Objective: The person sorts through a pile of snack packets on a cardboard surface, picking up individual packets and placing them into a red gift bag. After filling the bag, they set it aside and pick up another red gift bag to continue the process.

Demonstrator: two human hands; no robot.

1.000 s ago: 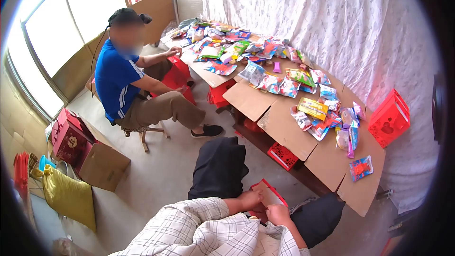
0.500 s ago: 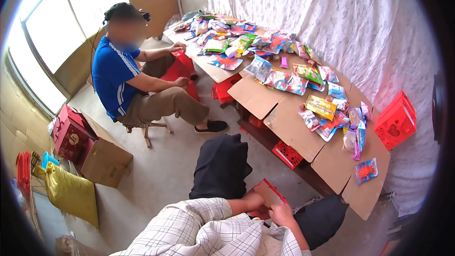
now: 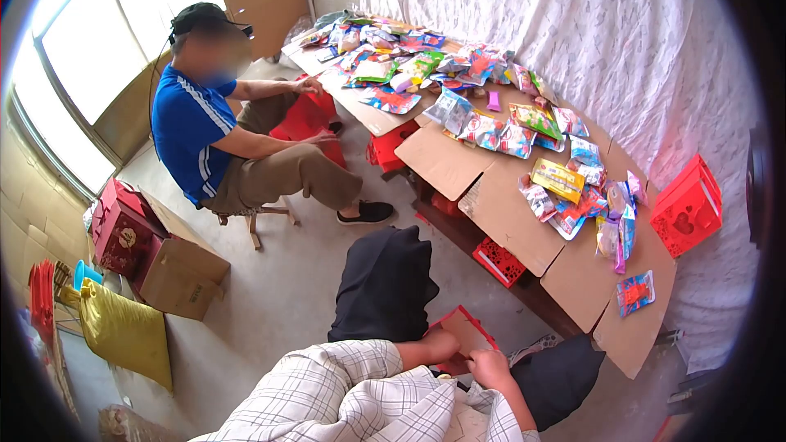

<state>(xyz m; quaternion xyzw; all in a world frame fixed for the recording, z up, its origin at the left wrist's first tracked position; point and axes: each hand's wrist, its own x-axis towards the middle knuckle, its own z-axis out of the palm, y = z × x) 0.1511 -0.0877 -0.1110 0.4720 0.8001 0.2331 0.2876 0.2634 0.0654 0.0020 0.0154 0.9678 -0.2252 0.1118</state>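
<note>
Low in the frame, my left hand (image 3: 438,346) and my right hand (image 3: 490,367) both hold a flat red paper box (image 3: 467,331) with a brown inside, over my lap between my dark trouser knees. My sleeves are white plaid. Across from me a person in a blue shirt (image 3: 187,131) sits on a small stool with both hands on a red box (image 3: 307,119).
A low table of cardboard sheets (image 3: 499,213) runs along the white draped wall, strewn with several bright snack packets (image 3: 565,184). A red basket-like box (image 3: 688,206) stands at its right. Red boxes lie under the table. At left are a cardboard carton (image 3: 180,278), red gift boxes (image 3: 119,233) and a yellow sack (image 3: 123,331).
My view has tilted slightly, so the scene sits a little higher and to the right. My hands have lowered the red box a bit. The seated person keeps handling their red box.
</note>
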